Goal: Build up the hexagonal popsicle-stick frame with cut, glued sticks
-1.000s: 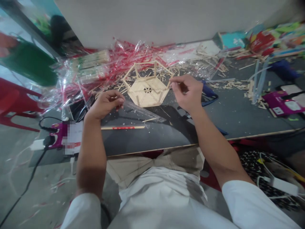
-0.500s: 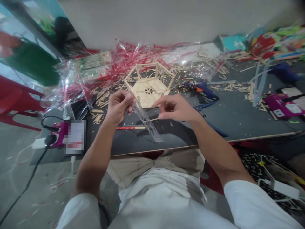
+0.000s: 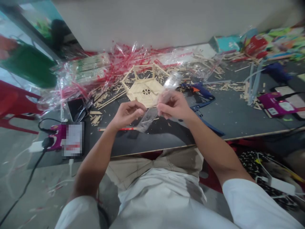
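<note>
My right hand (image 3: 175,106) grips a clear plastic ruler (image 3: 149,119) near its middle, holding it slanted above the table. One end catches the light at the upper right, and the other points down to the left. Close beside the ruler's lower part is my left hand (image 3: 128,115), its thumb and fingers apart with nothing seen between them. Behind both hands sits a polygonal frame of thin wooden sticks (image 3: 138,90), with a flat floor and a small spoked opening in it. A red-marked thin stick (image 3: 126,129) lies under the ruler's lower end.
A blue glue gun (image 3: 202,91) and a blue plier-like tool (image 3: 205,117) lie to the right. Red-and-clear wrappers (image 3: 128,54) and loose sticks crowd the back. A phone (image 3: 73,140) and purple power strip (image 3: 55,140) sit left, another strip (image 3: 276,103) right.
The ruler has passed from my left hand to my right and is raised, its far end now at the upper right. My left hand has let go and moved slightly lower.
</note>
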Tool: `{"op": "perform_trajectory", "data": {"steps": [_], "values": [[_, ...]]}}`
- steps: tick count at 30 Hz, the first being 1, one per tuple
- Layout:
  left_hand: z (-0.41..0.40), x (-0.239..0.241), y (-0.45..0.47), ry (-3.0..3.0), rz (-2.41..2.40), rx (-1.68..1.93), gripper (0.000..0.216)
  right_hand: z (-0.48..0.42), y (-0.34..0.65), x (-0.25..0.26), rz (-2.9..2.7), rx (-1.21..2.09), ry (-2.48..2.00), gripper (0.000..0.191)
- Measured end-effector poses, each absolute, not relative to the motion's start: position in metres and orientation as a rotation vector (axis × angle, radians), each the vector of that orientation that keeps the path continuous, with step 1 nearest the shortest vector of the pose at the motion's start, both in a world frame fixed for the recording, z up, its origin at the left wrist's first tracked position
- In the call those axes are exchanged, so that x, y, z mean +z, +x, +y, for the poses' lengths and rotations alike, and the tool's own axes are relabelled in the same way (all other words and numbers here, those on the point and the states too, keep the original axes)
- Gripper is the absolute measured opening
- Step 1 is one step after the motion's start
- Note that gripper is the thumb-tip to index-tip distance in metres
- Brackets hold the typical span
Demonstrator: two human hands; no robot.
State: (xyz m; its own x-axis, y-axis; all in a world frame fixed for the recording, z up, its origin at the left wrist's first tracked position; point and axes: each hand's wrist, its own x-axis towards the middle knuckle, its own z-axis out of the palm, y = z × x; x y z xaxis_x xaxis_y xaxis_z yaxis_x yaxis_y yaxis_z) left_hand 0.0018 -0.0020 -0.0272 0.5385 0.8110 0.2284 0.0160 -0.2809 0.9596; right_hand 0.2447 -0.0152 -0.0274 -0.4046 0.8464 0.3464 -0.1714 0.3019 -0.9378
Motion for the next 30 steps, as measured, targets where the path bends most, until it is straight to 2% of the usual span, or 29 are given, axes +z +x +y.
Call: {"op": "perform_trajectory", "data": {"steps": [4, 11, 14, 17, 21, 24, 27, 29, 30], "values": [[-0.005, -0.024, -0.002, 1.683, 0.662, 0.679, 0.042, -0.016, 0.251, -0.021, -1.477, 1.180, -0.710, 0.031], [-0.001, -0.023, 0.000, 1.658, 0.748, 0.647, 0.044, -0.005, 0.282, -0.018, -1.635, 1.077, -0.593, 0.024], [0.000, -0.021, -0.003, 1.722, 0.771, 0.643, 0.041, 0.006, 0.295, -0.021, -1.470, 0.835, -0.607, 0.036], [0.002, -0.021, -0.005, 1.803, 0.810, 0.633, 0.036, 0.013, 0.298, -0.025, -1.385, 0.496, -0.829, 0.048], [0.003, -0.024, -0.006, 1.852, 0.869, 0.598, 0.031, 0.007, 0.289, -0.022, -1.426, 0.265, -0.936, 0.043], [0.003, -0.024, -0.007, 1.842, 0.897, 0.607, 0.032, -0.015, 0.283, -0.007, -1.611, 0.181, -0.866, 0.030], [0.003, -0.023, -0.007, 1.841, 0.906, 0.635, 0.033, -0.053, 0.274, 0.018, -1.842, -0.112, -0.851, 0.040], [0.003, -0.023, -0.007, 1.863, 0.925, 0.608, 0.033, -0.087, 0.262, 0.038, -1.905, -0.072, -0.901, 0.042], [0.002, -0.024, -0.007, 1.873, 0.938, 0.587, 0.032, -0.105, 0.254, 0.049, -1.928, 0.056, -0.879, 0.038]]}}
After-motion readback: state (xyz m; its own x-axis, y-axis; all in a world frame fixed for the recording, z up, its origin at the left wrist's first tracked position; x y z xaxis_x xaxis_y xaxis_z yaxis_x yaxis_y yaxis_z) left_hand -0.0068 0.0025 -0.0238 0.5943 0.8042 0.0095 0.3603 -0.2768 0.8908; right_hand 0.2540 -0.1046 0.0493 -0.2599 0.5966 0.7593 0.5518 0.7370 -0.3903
